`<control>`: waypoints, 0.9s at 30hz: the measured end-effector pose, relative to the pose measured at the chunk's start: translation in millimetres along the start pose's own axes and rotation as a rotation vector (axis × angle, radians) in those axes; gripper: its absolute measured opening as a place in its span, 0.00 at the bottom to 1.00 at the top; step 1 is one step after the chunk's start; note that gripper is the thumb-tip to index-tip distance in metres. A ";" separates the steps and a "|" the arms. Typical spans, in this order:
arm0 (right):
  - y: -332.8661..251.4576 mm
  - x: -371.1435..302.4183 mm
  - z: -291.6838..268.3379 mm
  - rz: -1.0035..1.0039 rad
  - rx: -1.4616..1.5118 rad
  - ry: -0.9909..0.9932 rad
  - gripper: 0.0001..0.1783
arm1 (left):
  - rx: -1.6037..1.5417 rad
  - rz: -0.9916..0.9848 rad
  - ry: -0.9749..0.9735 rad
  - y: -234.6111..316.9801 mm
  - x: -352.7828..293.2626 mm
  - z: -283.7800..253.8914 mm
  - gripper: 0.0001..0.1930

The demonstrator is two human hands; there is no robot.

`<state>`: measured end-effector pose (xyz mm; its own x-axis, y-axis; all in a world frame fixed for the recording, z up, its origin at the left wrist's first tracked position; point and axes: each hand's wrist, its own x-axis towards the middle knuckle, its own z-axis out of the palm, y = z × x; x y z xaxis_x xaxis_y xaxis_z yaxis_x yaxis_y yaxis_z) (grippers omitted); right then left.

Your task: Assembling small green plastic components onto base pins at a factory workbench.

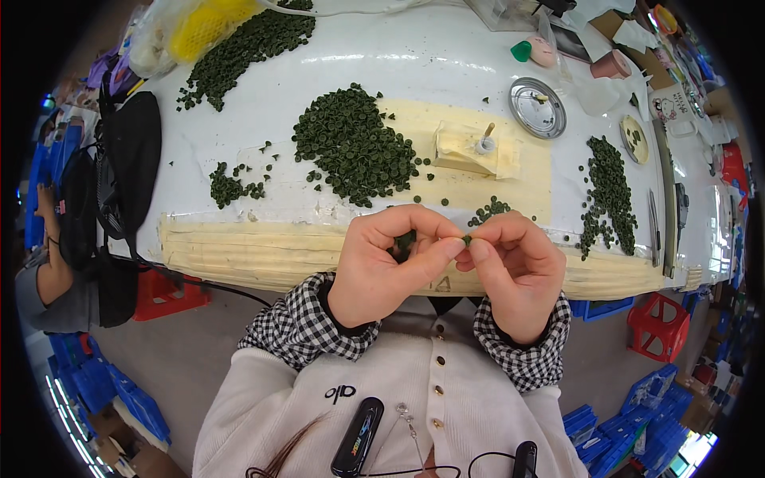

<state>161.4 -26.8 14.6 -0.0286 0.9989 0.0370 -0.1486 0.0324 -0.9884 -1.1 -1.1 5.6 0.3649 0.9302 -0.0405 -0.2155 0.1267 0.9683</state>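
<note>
In front of my chest, the fingertips of both hands meet around a tiny dark green piece point(467, 239). My left hand point(374, 267) pinches it between thumb and forefinger, and my right hand point(524, 275) grips it from the other side. More dark green shows inside the curl of my left fingers; whether it lies in the palm or on the table I cannot tell. Just beyond my hands sits a small cluster of similar green pieces point(489, 210). Farther left rises a large heap of small round, cone-like green pieces point(351, 147).
A tape-covered block with an upright peg point(484, 143) stands beyond my hands. Around it are a round metal dish point(537, 107), another green pile point(607, 195), tweezers point(654, 227) and a far-left heap point(251, 48). Padded tape covers the table's front edge point(239, 251). Another person's arm point(52, 247) is at left.
</note>
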 end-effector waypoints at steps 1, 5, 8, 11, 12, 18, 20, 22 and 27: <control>-0.2 0.4 0.2 -0.003 0.002 -0.004 0.05 | -0.020 -0.003 0.017 -1.5 0.4 0.8 0.04; -7.1 1.2 -1.0 -0.019 -0.049 0.103 0.05 | -0.425 -0.200 0.036 3.2 0.4 -3.4 0.04; -11.7 1.3 -14.4 -0.100 -0.146 0.247 0.06 | -0.713 -0.295 0.050 6.8 3.6 -14.6 0.07; -8.2 0.6 -27.0 -0.151 -0.352 0.291 0.04 | -0.920 -0.319 0.081 8.3 6.9 -24.5 0.11; -6.9 1.5 -28.5 -0.166 -0.450 0.299 0.04 | -0.958 -0.319 0.070 7.5 6.8 -26.8 0.10; -6.4 14.6 -21.4 -0.355 -0.967 0.124 0.06 | -1.051 -0.334 0.157 13.3 7.7 -23.0 0.09; -3.5 16.8 -19.0 -0.380 -1.021 0.084 0.06 | -1.027 -0.349 0.239 19.7 9.1 -18.5 0.10; -2.0 16.9 -16.6 -0.345 -1.063 0.058 0.07 | -1.023 -0.331 0.184 16.2 7.0 -21.0 0.10; -0.5 18.0 -13.4 -0.303 -1.169 -0.012 0.07 | -0.989 -0.276 0.070 7.5 4.2 -24.5 0.13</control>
<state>174.2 -8.4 13.8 -0.1576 0.9454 0.2854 0.8332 0.2824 -0.4754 -23.4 12.2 6.6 0.4675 0.8398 -0.2759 -0.7932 0.5363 0.2884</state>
